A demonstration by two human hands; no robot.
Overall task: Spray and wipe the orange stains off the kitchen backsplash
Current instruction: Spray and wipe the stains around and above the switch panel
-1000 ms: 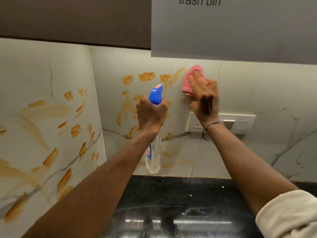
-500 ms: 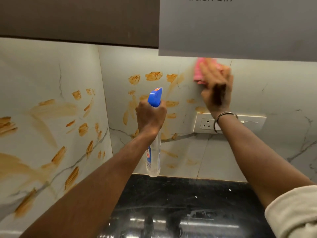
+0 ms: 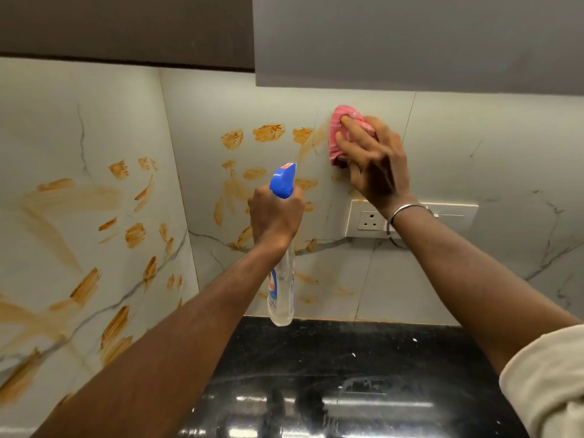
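Orange stains [image 3: 268,133] are smeared over the white marble backsplash [image 3: 458,147], on the back wall and on the left wall [image 3: 85,197]. My right hand [image 3: 374,162] presses a bunched pink cloth [image 3: 339,134] against the back wall, just right of the top row of stains; its fingers curl over the cloth. My left hand [image 3: 275,213] grips the neck of a clear spray bottle [image 3: 280,289] with a blue trigger head [image 3: 283,180], held upright in front of the stains.
A white socket and switch plate [image 3: 369,218] sits on the wall under my right wrist. Grey and dark upper cabinets [image 3: 410,42] hang close above. A glossy black countertop [image 3: 363,374] runs below the backsplash.
My right hand has wiped the cloth up under the cabinet edge and come back down and left, toward the top stains. The left hand holds the bottle in about the same spot.
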